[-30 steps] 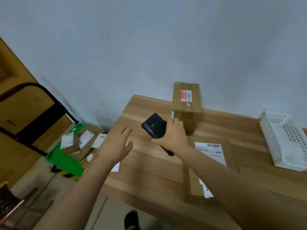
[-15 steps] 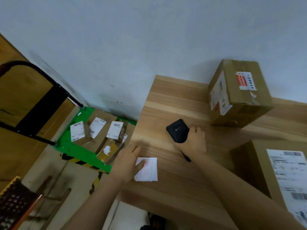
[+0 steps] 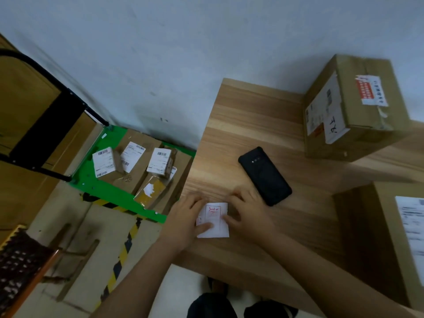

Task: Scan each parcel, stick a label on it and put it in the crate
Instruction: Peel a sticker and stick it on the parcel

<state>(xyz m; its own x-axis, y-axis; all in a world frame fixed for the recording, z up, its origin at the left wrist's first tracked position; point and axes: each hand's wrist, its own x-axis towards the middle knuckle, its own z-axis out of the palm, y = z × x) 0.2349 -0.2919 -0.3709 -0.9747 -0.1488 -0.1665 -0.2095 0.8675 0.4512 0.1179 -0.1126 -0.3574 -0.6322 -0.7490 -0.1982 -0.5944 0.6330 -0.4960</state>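
Note:
A white label sheet (image 3: 214, 220) with red print lies near the front left corner of the wooden table (image 3: 254, 125). My left hand (image 3: 185, 220) presses its left edge with the thumb on the paper. My right hand (image 3: 249, 214) touches its right edge. The black handheld scanner (image 3: 265, 175) lies flat on the table just behind my right hand, held by nothing. A brown cardboard parcel (image 3: 358, 106) with a red and white sticker stands at the back right. A second, larger parcel (image 3: 390, 237) with a white shipping label sits at the right edge.
On the floor to the left, a green platform trolley (image 3: 91, 177) carries several small labelled parcels (image 3: 158, 161). Its black handle frame (image 3: 46, 125) rises at the far left. Yellow and black hazard tape (image 3: 121, 249) marks the floor. A grey wall lies behind the table.
My right hand has let go of the scanner, which now lies flat on the table, and has come to the label sheet. Both hands are now on the sheet. The view has shifted left.

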